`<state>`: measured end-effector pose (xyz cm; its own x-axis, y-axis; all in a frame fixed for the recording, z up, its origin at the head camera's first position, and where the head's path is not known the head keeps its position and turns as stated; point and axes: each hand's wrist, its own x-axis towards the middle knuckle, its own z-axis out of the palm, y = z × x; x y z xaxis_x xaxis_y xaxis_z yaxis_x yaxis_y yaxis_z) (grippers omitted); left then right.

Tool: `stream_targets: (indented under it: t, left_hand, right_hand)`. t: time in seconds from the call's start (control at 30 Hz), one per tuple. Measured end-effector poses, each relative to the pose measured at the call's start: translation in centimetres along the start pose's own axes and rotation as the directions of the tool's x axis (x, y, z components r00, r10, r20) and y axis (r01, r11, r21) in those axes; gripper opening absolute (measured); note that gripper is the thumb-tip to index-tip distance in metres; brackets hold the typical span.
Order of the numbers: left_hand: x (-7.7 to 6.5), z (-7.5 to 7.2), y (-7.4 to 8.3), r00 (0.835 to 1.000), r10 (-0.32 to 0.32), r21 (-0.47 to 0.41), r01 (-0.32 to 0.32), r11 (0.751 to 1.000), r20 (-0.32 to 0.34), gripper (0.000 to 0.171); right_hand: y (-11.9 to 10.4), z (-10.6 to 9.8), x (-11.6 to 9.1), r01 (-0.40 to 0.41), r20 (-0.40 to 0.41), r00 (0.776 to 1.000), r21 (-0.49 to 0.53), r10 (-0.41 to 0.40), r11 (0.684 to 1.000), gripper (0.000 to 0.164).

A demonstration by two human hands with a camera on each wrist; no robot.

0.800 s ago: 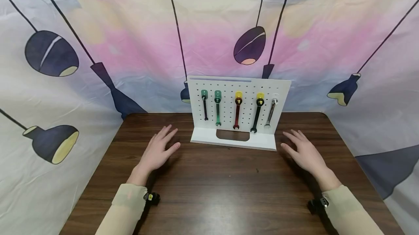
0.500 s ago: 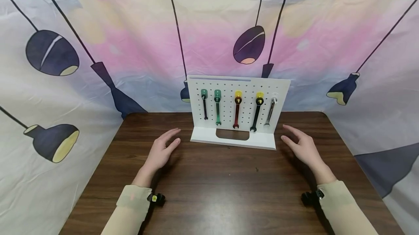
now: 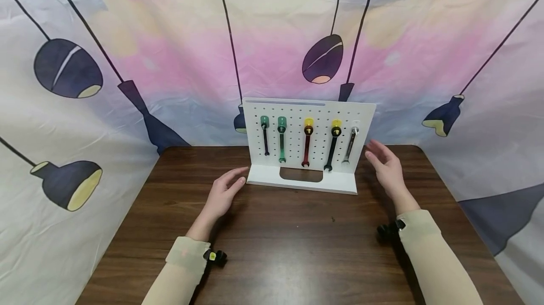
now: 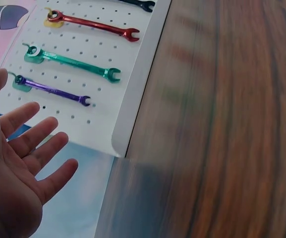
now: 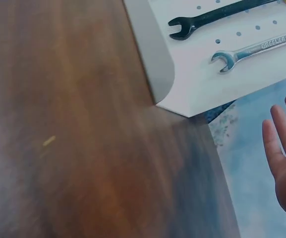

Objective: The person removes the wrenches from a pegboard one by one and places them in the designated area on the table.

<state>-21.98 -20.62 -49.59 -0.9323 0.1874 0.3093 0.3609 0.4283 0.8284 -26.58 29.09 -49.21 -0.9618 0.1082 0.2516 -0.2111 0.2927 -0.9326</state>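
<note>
A white pegboard stand [image 3: 297,149] stands upright on the table, with several wrenches hanging in a row. From left to right they are a purple wrench [image 3: 265,139], a green wrench [image 3: 282,144], a red wrench [image 3: 307,147], a black wrench [image 3: 333,150] and a silver wrench [image 3: 351,144]. By the stand's left edge is my left hand [image 3: 222,195], fingers extended and holding nothing. My right hand [image 3: 387,169] is beside the stand's right edge, also holding nothing. Both wrist views show the fingers spread, apart from the wrenches.
The brown wooden table [image 3: 293,248] spreads in front of the stand. Close behind it hangs a patterned cloth [image 3: 178,59] with printed lamps. A black wrist camera [image 3: 216,258] is strapped to the left wrist, another black camera [image 3: 387,232] to the right.
My left hand has moved right, up to the stand's left side. My right hand has moved forward and slightly left, towards its right side. The stand and wrenches keep their places.
</note>
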Motion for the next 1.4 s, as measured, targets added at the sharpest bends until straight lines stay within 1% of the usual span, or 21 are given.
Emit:
stream_targets:
  t: [0.13,0.37,0.5,0.6,0.73,0.83,0.93,1.07,1.17,1.27,1.4]
  left_hand:
    - [0.2,0.5,0.2,1.000,-0.007,-0.039,0.007,0.999,-0.001,0.038]
    - [0.5,0.9,0.6,1.000,-0.025,-0.100,0.027,0.995,0.015,0.040]
    - [0.5,1.1,0.6,1.000,-0.026,-0.114,0.028,0.993,0.017,0.039]
    - [0.5,1.2,0.5,1.000,-0.022,-0.123,0.024,0.992,0.021,0.039]
    - [0.4,1.4,0.3,0.999,-0.025,-0.134,0.029,0.991,0.028,0.037]
    - [0.3,1.5,0.2,0.999,-0.033,-0.134,0.036,0.990,0.030,0.037]
    - [0.3,1.4,0.1,0.999,-0.035,-0.138,0.039,0.990,0.028,0.038]
    - [0.7,1.4,-0.1,0.999,-0.035,-0.152,0.038,0.988,0.023,0.039]
    - [1.0,1.4,-0.1,0.999,-0.040,-0.169,0.042,0.985,0.017,0.037]
    - [1.3,1.4,-0.2,0.998,-0.059,-0.189,0.060,0.980,0.008,0.036]
    - [1.7,1.4,-0.3,0.995,-0.103,-0.193,0.098,0.976,-0.012,0.036]
  right_hand:
    - [-0.4,0.6,1.0,-0.014,0.018,1.000,0.020,0.014,1.000,0.061]
    - [-0.6,1.2,2.1,-0.015,-0.024,1.000,0.090,0.017,0.996,0.054]
    - [-0.6,1.3,2.6,-0.020,-0.034,0.999,0.094,0.023,0.995,0.049]
    - [-0.6,1.4,2.9,-0.024,-0.035,0.999,0.103,0.027,0.994,0.043]
    - [-0.6,1.3,3.2,-0.034,-0.019,0.999,0.120,0.037,0.992,0.035]
    - [-0.8,1.4,3.3,-0.056,-0.002,0.998,0.128,0.057,0.990,0.035]
    - [-0.7,1.6,3.3,-0.051,-0.001,0.999,0.135,0.052,0.989,0.029]
    - [-0.7,1.9,3.3,-0.025,-0.012,1.000,0.109,0.026,0.994,0.022]
    - [-0.9,2.0,3.3,-0.021,-0.015,1.000,0.069,0.022,0.997,0.024]
    - [-1.0,2.1,3.4,-0.019,-0.022,1.000,0.036,0.020,0.999,0.022]
    - [-0.9,2.2,3.6,-0.025,-0.030,0.999,0.009,0.026,1.000,0.018]
